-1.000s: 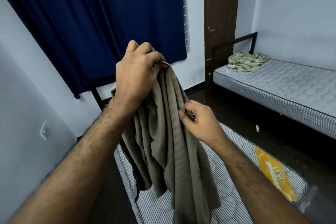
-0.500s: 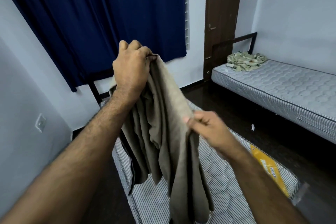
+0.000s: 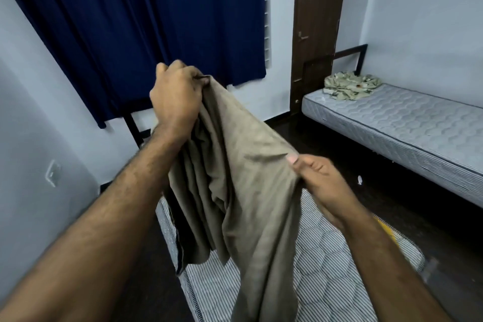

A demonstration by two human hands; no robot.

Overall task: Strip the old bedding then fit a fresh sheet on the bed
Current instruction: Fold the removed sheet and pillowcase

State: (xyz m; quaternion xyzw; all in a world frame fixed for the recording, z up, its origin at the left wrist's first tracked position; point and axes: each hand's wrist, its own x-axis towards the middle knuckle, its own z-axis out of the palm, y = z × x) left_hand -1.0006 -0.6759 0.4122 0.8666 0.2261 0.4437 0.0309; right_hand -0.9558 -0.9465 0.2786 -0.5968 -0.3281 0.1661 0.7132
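A khaki-brown sheet (image 3: pixel 243 191) hangs bunched in the air above a bare striped mattress (image 3: pixel 326 256). My left hand (image 3: pixel 176 98) grips its top edge high up, fingers curled round the cloth. Lower and to the right, my right hand (image 3: pixel 317 180) pinches the same edge between thumb and fingers. The stretch of cloth between the two hands is pulled into a slanting line. The sheet's lower folds dangle down over the mattress, out of the frame's bottom.
A second bed with a grey quilted mattress (image 3: pixel 418 128) stands at the right wall, a crumpled patterned cloth (image 3: pixel 350 85) at its head. Dark floor lies between the beds. Blue curtain (image 3: pixel 146 21), brown door (image 3: pixel 317 21) and a wall socket (image 3: pixel 53 172) are behind.
My right hand slid down and to the right along the sheet's edge, away from the left hand, spreading the cloth wider. The left hand stayed high with its grip.
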